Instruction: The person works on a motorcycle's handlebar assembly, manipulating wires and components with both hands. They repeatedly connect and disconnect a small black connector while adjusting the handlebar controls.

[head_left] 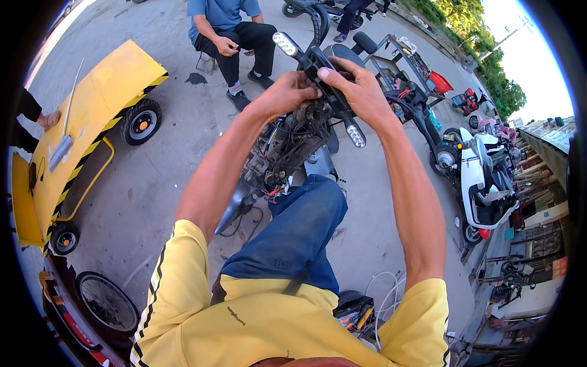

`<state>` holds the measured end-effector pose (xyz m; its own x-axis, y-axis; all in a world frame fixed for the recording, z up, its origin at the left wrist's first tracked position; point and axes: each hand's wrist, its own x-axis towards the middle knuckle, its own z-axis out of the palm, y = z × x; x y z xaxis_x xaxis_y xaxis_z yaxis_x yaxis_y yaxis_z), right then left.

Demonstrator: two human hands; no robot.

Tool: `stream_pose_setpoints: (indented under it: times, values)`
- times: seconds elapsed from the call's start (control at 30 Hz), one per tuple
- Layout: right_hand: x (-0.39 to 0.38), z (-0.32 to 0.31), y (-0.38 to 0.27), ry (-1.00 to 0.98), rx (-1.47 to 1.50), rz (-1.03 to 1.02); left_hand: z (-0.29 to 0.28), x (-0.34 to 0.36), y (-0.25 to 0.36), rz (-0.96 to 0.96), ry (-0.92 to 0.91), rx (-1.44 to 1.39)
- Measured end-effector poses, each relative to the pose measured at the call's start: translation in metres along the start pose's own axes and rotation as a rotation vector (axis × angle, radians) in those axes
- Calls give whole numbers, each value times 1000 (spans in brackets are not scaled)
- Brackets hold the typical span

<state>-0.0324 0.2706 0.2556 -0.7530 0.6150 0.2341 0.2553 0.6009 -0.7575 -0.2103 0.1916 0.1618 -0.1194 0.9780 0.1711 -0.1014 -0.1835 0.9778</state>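
Note:
A black light bar point(331, 90) with a white LED lamp at each end slants across the front of a stripped electric scooter point(290, 153). My right hand point(359, 92) grips its upper side, thumb pressed on the black housing and fingers curled behind it. On the bar's left side, my left hand point(288, 93) is closed in a pinch close against it; what lies between those fingertips is hidden. Below both hands, dark cables and coloured wires point(278, 180) spill from the scooter's open body. My knee in blue trousers point(312, 202) is beside the frame.
To the left stands a yellow cart point(101, 92) with a brush point(61, 150) on it. A seated person point(229, 30) is ahead. Parked scooters point(483, 177) and a tool rack point(397, 67) line the right. Tools point(354, 318) lie by my right side, and a spoked wheel point(107, 300) lower left.

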Motion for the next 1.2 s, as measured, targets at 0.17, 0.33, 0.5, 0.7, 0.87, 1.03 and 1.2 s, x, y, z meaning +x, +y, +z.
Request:
stream_pose_setpoints:
  times: [0.17,0.33,0.5,0.7,0.87,1.03,1.2]
  values:
    - [-12,-17,-5,-5,-74,-7,24,4,6,3,-69,-99]
    - [-15,-20,-3,57,-137,-49,24,18,7,50,-138,-86]
    - [-14,-11,0,108,-189,-55,8,27,10,136,-77,270]
    - [-7,0,5,123,-232,-74,-3,29,-1,135,-5,300]
    - [-7,12,9,123,-282,-121,-7,18,-11,78,52,303]
    - [-1,11,7,88,-302,-42,-3,17,-21,72,127,273]
    - [8,3,15,-22,-229,21,-1,14,-19,23,135,214]
